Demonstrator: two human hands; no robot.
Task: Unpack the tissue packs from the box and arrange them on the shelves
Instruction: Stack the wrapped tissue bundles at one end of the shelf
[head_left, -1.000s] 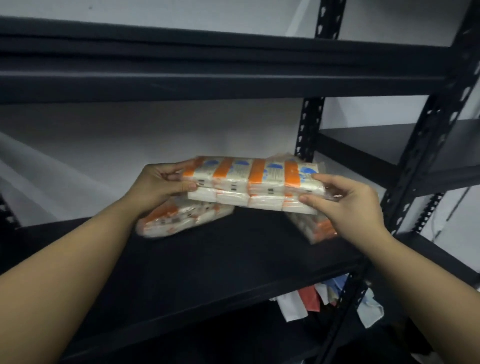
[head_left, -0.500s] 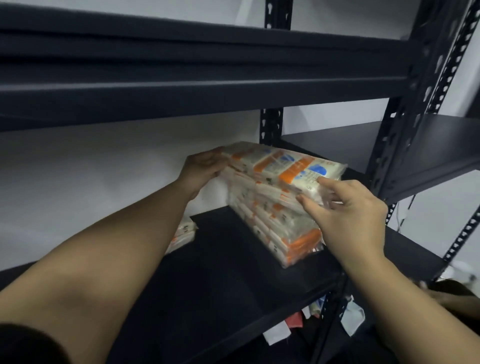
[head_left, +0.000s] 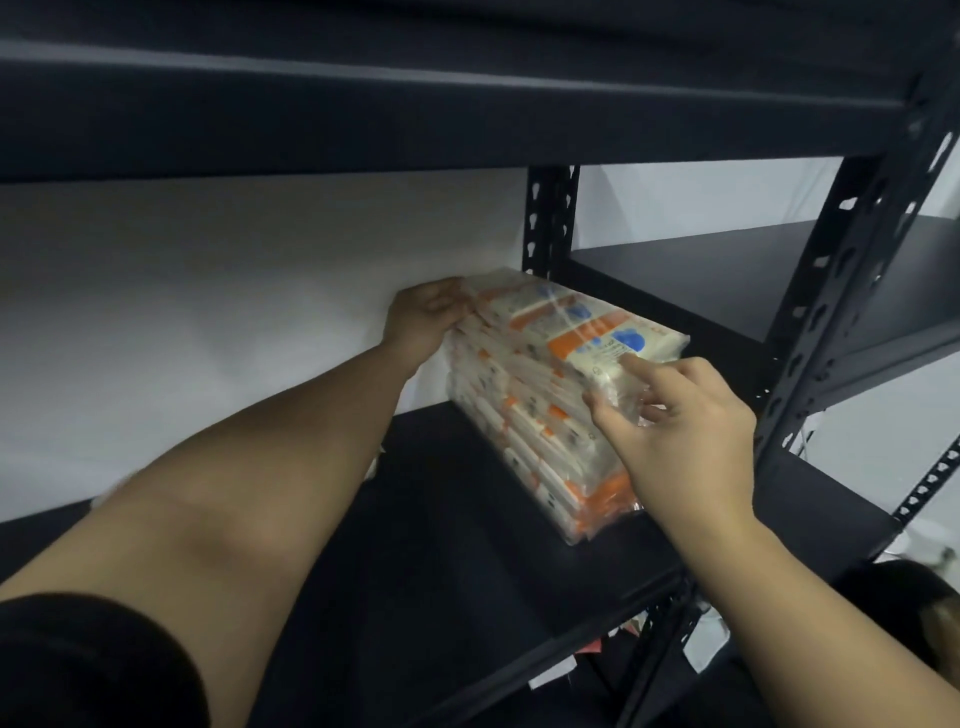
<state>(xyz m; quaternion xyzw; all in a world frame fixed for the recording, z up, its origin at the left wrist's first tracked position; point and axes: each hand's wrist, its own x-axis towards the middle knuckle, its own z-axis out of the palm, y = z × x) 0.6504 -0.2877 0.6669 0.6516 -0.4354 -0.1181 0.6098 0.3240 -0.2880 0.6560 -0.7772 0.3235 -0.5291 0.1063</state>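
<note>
A stack of orange-and-white tissue packs (head_left: 540, 415) stands on the black shelf (head_left: 441, 571), near its right post. The top tissue pack (head_left: 587, 327), with blue marks on its wrapper, lies flat on that stack. My left hand (head_left: 426, 317) grips the top pack's far left end, against the white wall. My right hand (head_left: 675, 431) holds the near right end, thumb on the front face and forefinger on top. The box is out of sight.
A black shelf board (head_left: 415, 104) runs close overhead. A perforated upright post (head_left: 831, 291) stands just right of the stack, with another shelf unit (head_left: 753, 270) beyond it. Cloth or paper scraps (head_left: 623, 654) lie below the shelf.
The top pack has come down from in front of me onto the stack at the right. Both hands went with it and stay on its ends. The view swung right.
</note>
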